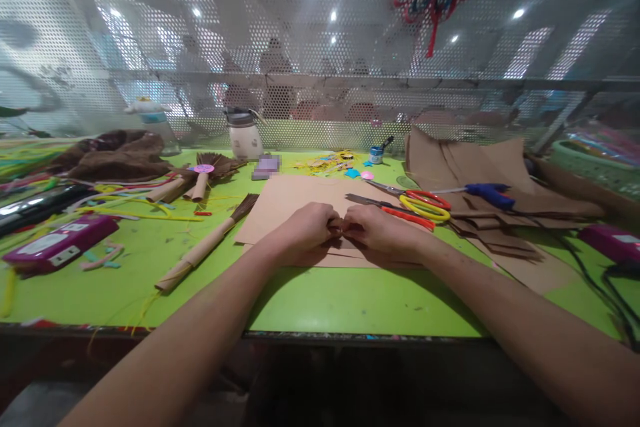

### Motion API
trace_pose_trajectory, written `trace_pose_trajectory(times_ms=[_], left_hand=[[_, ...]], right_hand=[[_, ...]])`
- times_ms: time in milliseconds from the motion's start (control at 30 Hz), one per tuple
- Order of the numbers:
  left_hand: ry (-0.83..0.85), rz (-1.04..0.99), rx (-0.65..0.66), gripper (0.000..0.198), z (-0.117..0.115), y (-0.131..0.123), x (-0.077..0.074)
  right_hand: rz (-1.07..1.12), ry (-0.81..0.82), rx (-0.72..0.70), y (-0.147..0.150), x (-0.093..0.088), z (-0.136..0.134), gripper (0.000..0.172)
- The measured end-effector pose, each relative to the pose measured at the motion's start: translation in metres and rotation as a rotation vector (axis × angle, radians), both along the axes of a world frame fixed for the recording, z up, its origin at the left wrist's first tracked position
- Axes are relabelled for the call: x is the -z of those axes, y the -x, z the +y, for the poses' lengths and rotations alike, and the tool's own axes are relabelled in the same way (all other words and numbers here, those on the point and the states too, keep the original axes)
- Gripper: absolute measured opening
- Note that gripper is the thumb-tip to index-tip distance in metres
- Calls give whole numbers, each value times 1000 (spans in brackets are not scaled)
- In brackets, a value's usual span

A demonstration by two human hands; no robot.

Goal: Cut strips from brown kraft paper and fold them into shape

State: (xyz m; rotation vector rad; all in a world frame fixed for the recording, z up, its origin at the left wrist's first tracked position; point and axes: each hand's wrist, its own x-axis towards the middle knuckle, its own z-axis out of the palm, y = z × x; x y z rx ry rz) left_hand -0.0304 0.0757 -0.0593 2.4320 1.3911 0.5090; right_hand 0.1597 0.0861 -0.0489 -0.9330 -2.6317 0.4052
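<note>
My left hand [314, 223] and my right hand [373, 225] meet over brown kraft paper [285, 197] lying on the green table. Their fingers are closed in a pinch, tip to tip, on a small brown piece of paper [341, 229], mostly hidden by the fingers. Right of my right hand lie scissors with red and yellow handles [425, 207] and a craft knife with an orange-red handle [407, 217]. To the left of my left hand rests a rolled brown paper tube with a fringed end [207, 247].
A blue glue gun [490, 195] lies on stacked brown paper [470, 160] at the right, its cable running forward. Purple power strips [63, 243] sit at both sides. Further back stand a lidded bottle [244, 137] and a small blue jar [376, 155]. A perforated screen [320, 93] rises behind.
</note>
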Motion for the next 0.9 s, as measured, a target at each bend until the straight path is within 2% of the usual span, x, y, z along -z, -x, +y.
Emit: trace_pose_trajectory(times_ms=[133,333,567,733,900], left_hand=[[-56,87,-8,12,-3,-2,-7],[-77,160,-12,11,-8,0,-14],[-85,267,-12,9,-7,7,-18],[-72,276,11,5,-3,12,-19],[-35,272,5,7,-4,12,-21]], right_hand=[[-66,18,52,-3,-2,-2,13],[-115,-23,59,-11,-1,0,15],[-220,69,71,-17,-5,14,13],[-253,23,37,-18,-8,10,14],[-309,-105,76,-15,-13,-7,17]])
